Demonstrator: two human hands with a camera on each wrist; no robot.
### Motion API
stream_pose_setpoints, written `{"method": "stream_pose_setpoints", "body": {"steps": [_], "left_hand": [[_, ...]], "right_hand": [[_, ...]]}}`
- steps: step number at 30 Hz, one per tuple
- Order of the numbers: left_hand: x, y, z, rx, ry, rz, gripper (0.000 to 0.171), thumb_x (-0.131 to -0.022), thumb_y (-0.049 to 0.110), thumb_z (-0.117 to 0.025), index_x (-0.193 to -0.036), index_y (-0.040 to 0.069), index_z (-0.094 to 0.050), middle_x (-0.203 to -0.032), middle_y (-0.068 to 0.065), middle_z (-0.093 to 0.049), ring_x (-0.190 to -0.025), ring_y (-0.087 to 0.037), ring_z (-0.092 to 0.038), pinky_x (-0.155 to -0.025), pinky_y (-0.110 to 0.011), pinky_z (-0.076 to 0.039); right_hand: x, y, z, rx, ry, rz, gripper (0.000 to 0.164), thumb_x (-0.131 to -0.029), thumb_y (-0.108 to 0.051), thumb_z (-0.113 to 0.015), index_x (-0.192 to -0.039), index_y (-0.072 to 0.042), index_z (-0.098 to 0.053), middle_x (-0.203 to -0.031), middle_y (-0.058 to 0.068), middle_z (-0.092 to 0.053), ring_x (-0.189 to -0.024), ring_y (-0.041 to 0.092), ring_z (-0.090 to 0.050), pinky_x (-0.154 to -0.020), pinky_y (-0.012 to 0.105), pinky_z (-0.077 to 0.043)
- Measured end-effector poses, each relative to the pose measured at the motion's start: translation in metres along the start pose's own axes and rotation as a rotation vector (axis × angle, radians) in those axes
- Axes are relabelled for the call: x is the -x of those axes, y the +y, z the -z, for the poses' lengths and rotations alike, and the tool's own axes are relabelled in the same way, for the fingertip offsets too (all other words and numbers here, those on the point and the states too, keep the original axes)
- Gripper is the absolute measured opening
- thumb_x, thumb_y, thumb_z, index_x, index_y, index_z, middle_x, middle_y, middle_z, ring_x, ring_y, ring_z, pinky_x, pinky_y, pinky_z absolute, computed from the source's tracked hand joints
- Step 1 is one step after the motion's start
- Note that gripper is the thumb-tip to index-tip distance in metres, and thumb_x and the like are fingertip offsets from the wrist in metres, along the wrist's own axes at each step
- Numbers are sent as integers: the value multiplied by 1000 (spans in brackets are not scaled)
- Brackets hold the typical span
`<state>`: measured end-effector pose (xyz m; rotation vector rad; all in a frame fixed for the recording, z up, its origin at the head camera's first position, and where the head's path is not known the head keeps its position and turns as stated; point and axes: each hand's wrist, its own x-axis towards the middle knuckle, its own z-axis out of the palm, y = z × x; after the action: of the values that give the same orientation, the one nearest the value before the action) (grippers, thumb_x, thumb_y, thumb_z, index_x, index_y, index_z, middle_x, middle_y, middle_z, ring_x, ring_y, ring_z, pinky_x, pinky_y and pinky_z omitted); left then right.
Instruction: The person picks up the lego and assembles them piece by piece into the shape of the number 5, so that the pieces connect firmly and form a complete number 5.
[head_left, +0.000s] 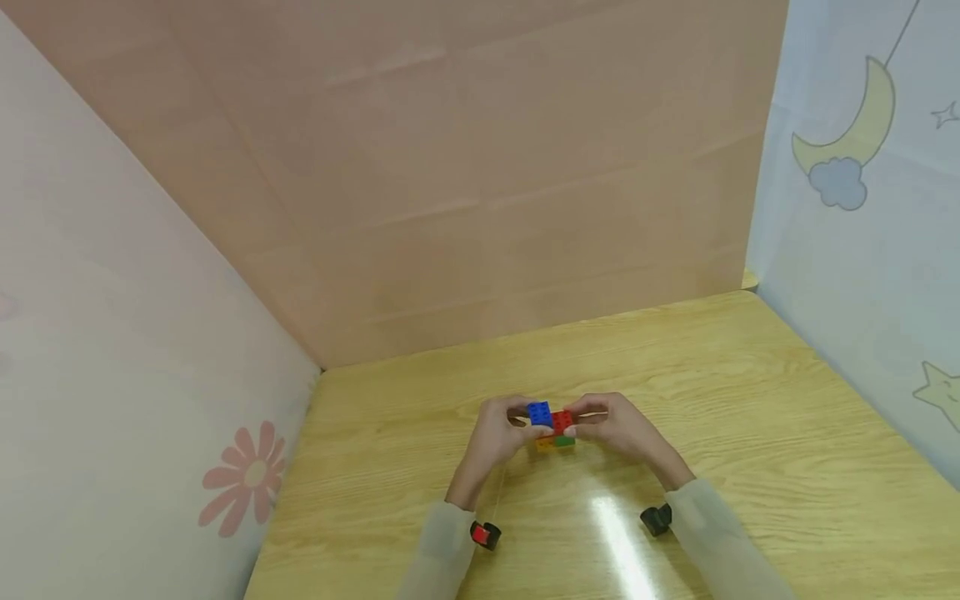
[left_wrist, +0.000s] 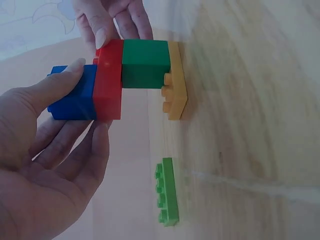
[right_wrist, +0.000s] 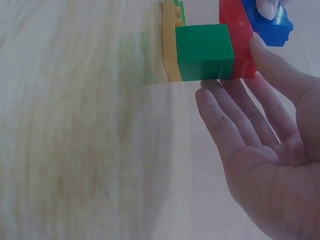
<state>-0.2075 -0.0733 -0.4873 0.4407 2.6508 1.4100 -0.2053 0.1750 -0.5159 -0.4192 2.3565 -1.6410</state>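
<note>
A stack of toy building blocks stands on the table between the two hands. Its base is a flat orange block (left_wrist: 179, 85); a dark green block (left_wrist: 145, 65) sits on one end of that, a long red block (left_wrist: 109, 85) lies across the green one, and a blue block (left_wrist: 82, 106) sits on the red block's left part. The left hand (head_left: 491, 433) pinches the blue block between thumb and fingers. From the right, the right hand (head_left: 622, 425) holds the red block's right end, thumb on one side and fingers on the other.
A flat light green block (left_wrist: 171, 192) lies on the table (head_left: 405, 467), beyond the stack's left side in the left wrist view. A tan panel (head_left: 480, 208) closes off the back, with pale walls at left and right.
</note>
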Motion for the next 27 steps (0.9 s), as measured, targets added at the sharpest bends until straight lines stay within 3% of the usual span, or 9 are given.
{"method": "stream_pose_setpoints", "body": {"steps": [6, 13, 21, 27], "left_hand": [[5, -6, -7, 91, 56, 27, 38, -85, 35, -89, -119, 22, -80, -117, 4, -79, -111, -21, -73, -107, -56, -56], [5, -16, -11, 180, 55, -23, 37, -88, 36, -87, -121, 22, -79, -119, 4, -78, -107, -14, -72, -106, -50, -57], [5, -19, -4, 156, -15, -65, 42, -93, 36, -82, -132, 22, -74, -125, 2, -76, -113, -14, -72, -104, -39, -58], [6, -15, 3, 141, -39, -84, 45, -96, 32, -79, -136, 14, -71, -125, -1, -76, -116, -21, -71, -104, -44, -58]], "right_hand": [[1, -1, -1, 11, 12, -14, 32, -95, -27, -80, -123, -11, -75, -131, 17, -72, -119, 41, -72, -97, 48, -63], [1, -4, -1, 34, 13, -7, 34, -95, -28, -80, -123, -9, -75, -132, 19, -71, -118, 42, -72, -96, 47, -63], [1, -2, 0, 15, 12, -27, 37, -94, -30, -81, -125, -10, -74, -132, 19, -71, -119, 41, -72, -95, 47, -63], [0, 0, 1, 6, 0, -9, 38, -95, -29, -80, -126, -6, -74, -132, 22, -70, -119, 43, -72, -94, 45, -64]]}}
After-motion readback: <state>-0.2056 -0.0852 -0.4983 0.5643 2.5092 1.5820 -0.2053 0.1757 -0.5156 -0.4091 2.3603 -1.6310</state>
